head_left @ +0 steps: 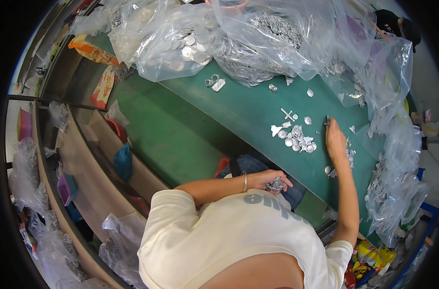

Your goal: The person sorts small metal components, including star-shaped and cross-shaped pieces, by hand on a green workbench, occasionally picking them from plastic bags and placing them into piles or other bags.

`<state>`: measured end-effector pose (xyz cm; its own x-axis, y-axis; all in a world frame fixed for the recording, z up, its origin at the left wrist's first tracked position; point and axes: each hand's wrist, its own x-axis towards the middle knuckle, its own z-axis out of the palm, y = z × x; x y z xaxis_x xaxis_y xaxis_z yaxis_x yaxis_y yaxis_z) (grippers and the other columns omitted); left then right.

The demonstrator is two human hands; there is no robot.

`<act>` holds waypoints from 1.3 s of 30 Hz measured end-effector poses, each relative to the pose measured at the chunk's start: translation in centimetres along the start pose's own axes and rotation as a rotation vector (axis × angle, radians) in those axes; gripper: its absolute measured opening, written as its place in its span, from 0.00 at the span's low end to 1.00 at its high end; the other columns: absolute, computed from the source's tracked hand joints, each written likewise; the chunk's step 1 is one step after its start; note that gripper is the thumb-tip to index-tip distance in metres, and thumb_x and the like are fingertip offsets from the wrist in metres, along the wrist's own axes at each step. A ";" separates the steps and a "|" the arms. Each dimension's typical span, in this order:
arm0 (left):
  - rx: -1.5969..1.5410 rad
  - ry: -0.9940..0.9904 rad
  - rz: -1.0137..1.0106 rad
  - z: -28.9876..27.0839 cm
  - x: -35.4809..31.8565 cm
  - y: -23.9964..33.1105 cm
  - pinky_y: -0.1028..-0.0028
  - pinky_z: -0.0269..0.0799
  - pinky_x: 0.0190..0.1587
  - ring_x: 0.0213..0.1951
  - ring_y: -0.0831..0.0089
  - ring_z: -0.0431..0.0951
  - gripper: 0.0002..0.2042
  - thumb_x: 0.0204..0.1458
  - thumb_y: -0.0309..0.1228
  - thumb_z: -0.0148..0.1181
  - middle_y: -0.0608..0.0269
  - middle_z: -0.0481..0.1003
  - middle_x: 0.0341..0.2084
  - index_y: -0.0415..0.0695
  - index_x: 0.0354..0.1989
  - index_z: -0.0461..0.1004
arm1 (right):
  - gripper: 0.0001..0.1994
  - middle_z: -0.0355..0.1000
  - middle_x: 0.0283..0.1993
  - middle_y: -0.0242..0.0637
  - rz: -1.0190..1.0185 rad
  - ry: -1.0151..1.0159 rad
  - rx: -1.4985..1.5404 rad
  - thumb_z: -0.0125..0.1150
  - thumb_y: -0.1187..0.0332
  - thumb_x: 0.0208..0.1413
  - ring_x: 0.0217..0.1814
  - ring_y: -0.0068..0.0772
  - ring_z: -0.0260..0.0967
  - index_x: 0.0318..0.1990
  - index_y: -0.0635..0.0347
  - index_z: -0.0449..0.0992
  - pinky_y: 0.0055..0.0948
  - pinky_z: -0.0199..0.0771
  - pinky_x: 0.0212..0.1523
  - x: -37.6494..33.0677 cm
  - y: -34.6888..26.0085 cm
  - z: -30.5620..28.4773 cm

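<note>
My left hand (272,180) is cupped in front of my body, its fingers curled round a small heap of silver metal pieces (276,185). Out over the green table (243,113), my right hand (334,139) pinches a small dark grey metal piece (327,121) between thumb and fingertips. Left of it lies a loose pile of silver charms (299,137), mostly round, with a cross-shaped piece (288,114) at its upper edge. More small silver pieces (349,153) lie beside my right wrist, partly hidden by it.
Clear plastic bags full of silver metal parts (267,41) line the table's far side, and another bag (395,188) stands along the right. A few rings and a small block (215,83) lie near the far left. Shelving with bags and bins (84,159) stands at left. Another person (397,26) is at upper right.
</note>
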<state>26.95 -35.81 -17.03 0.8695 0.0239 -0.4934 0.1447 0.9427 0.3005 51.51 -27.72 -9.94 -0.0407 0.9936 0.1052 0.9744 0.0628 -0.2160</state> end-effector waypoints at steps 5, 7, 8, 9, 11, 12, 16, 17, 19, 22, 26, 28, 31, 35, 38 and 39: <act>0.024 0.009 0.000 -0.2 -0.2 -0.3 0.79 0.62 0.16 0.21 0.75 0.70 0.20 0.58 0.38 0.37 0.62 0.73 0.27 0.37 0.45 0.73 | 0.13 0.73 0.32 0.54 0.060 -0.117 0.371 0.51 0.71 0.56 0.33 0.56 0.72 0.47 0.62 0.65 0.47 0.70 0.33 2.3 -9.4 -1.4; 0.053 -0.001 -0.005 0.0 -0.2 -0.1 0.79 0.62 0.16 0.21 0.75 0.70 0.20 0.58 0.39 0.38 0.62 0.72 0.27 0.37 0.44 0.73 | 0.12 0.72 0.34 0.54 -0.137 -0.031 0.382 0.52 0.71 0.55 0.33 0.57 0.71 0.46 0.61 0.64 0.46 0.71 0.32 3.5 -12.9 1.4; 0.032 -0.008 -0.011 0.1 -0.2 -0.1 0.79 0.62 0.16 0.21 0.76 0.70 0.20 0.58 0.38 0.39 0.62 0.72 0.26 0.36 0.43 0.73 | 0.11 0.72 0.36 0.55 -0.197 -0.020 0.398 0.52 0.70 0.55 0.35 0.59 0.70 0.45 0.61 0.65 0.48 0.71 0.33 4.4 -15.0 1.8; 0.015 -0.013 -0.017 0.2 -0.4 -0.1 0.79 0.62 0.15 0.20 0.76 0.70 0.19 0.58 0.38 0.39 0.62 0.72 0.26 0.36 0.42 0.74 | 0.12 0.70 0.44 0.56 -0.256 -0.059 0.375 0.45 0.70 0.56 0.36 0.60 0.71 0.47 0.64 0.62 0.49 0.71 0.37 5.7 -16.7 2.9; 0.000 0.002 -0.021 0.2 -0.6 -0.1 0.79 0.61 0.15 0.19 0.77 0.69 0.18 0.57 0.38 0.41 0.62 0.72 0.25 0.36 0.40 0.73 | 0.13 0.68 0.45 0.56 -0.269 -0.114 0.406 0.42 0.70 0.57 0.40 0.59 0.69 0.49 0.63 0.60 0.49 0.70 0.38 8.1 -19.8 4.2; 0.005 0.017 -0.022 0.3 -0.7 0.0 0.79 0.61 0.14 0.19 0.77 0.69 0.17 0.57 0.37 0.42 0.62 0.72 0.24 0.36 0.40 0.73 | 0.14 0.68 0.44 0.55 -0.322 -0.058 0.460 0.46 0.71 0.56 0.40 0.58 0.69 0.49 0.63 0.60 0.49 0.69 0.38 9.0 -20.6 5.3; -0.061 0.050 -0.030 0.6 -1.5 0.4 0.80 0.60 0.13 0.17 0.78 0.68 0.15 0.55 0.36 0.45 0.62 0.72 0.23 0.36 0.39 0.73 | 0.12 0.68 0.41 0.48 -0.441 0.064 0.557 0.54 0.73 0.52 0.42 0.53 0.68 0.44 0.62 0.64 0.45 0.70 0.38 8.9 -20.8 5.3; -0.069 0.045 -0.029 0.2 -1.5 0.5 0.80 0.59 0.13 0.17 0.78 0.68 0.15 0.55 0.36 0.45 0.62 0.72 0.23 0.36 0.39 0.73 | 0.12 0.67 0.41 0.47 -0.391 0.148 0.518 0.55 0.72 0.51 0.42 0.51 0.67 0.43 0.62 0.65 0.44 0.69 0.38 8.9 -19.7 5.4; -0.093 0.028 -0.023 -0.2 -1.3 0.3 0.80 0.59 0.13 0.17 0.78 0.68 0.15 0.55 0.35 0.45 0.62 0.72 0.23 0.36 0.39 0.73 | 0.11 0.67 0.41 0.45 -0.297 0.308 0.433 0.57 0.71 0.49 0.42 0.48 0.66 0.40 0.62 0.68 0.42 0.68 0.40 8.6 -16.4 5.7; -0.099 -0.024 -0.063 -0.1 -1.3 0.5 0.80 0.60 0.14 0.18 0.77 0.68 0.15 0.54 0.35 0.44 0.62 0.72 0.23 0.36 0.39 0.72 | 0.11 0.67 0.41 0.44 -0.071 0.365 0.212 0.61 0.69 0.46 0.41 0.47 0.62 0.37 0.63 0.71 0.41 0.64 0.42 10.3 -11.4 5.2; -0.136 -0.055 -0.064 -0.1 -1.1 0.4 0.80 0.60 0.15 0.19 0.77 0.69 0.16 0.55 0.36 0.43 0.63 0.73 0.24 0.36 0.40 0.73 | 0.11 0.68 0.42 0.45 -0.161 0.322 0.145 0.64 0.69 0.44 0.44 0.50 0.62 0.34 0.65 0.74 0.42 0.63 0.43 12.6 -9.0 5.8; -0.150 -0.045 -0.031 -0.4 -1.2 0.2 0.80 0.60 0.16 0.19 0.77 0.69 0.16 0.55 0.36 0.43 0.63 0.73 0.25 0.37 0.40 0.73 | 0.12 0.68 0.42 0.48 -0.137 0.255 0.214 0.63 0.71 0.45 0.46 0.53 0.63 0.37 0.67 0.72 0.44 0.63 0.46 13.3 -8.6 6.3; -0.145 -0.033 -0.019 -0.6 -1.3 0.3 0.80 0.61 0.16 0.20 0.78 0.69 0.16 0.55 0.36 0.43 0.63 0.73 0.25 0.38 0.41 0.72 | 0.12 0.67 0.43 0.50 -0.221 0.300 0.219 0.58 0.74 0.47 0.46 0.53 0.64 0.40 0.69 0.69 0.46 0.64 0.47 13.0 -8.5 6.2; -0.124 0.000 -0.046 -0.3 -1.6 0.6 0.80 0.61 0.16 0.20 0.78 0.69 0.15 0.55 0.35 0.43 0.64 0.73 0.26 0.38 0.41 0.72 | 0.08 0.65 0.42 0.50 -0.261 0.150 -0.070 0.47 0.77 0.50 0.46 0.52 0.65 0.38 0.67 0.68 0.41 0.70 0.44 12.2 -8.4 5.1; -0.122 -0.015 -0.065 -0.3 -1.1 0.5 0.80 0.62 0.17 0.20 0.78 0.69 0.15 0.54 0.36 0.44 0.64 0.73 0.26 0.39 0.41 0.72 | 0.08 0.67 0.36 0.44 -0.152 0.367 0.137 0.46 0.77 0.52 0.38 0.45 0.67 0.39 0.64 0.70 0.38 0.68 0.37 11.3 -6.3 4.2; -0.130 -0.037 -0.068 -0.2 -1.0 0.6 0.80 0.62 0.18 0.20 0.77 0.69 0.15 0.54 0.36 0.44 0.64 0.73 0.26 0.39 0.41 0.72 | 0.08 0.69 0.33 0.40 -0.102 0.456 0.263 0.47 0.77 0.53 0.33 0.39 0.68 0.40 0.64 0.71 0.35 0.68 0.33 10.8 -5.0 4.1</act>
<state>26.06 -35.16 -16.55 0.8768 -0.0518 -0.4780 0.1440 0.9769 0.1582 45.27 -16.88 -11.73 0.0253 0.8432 0.5371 0.8797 0.2364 -0.4127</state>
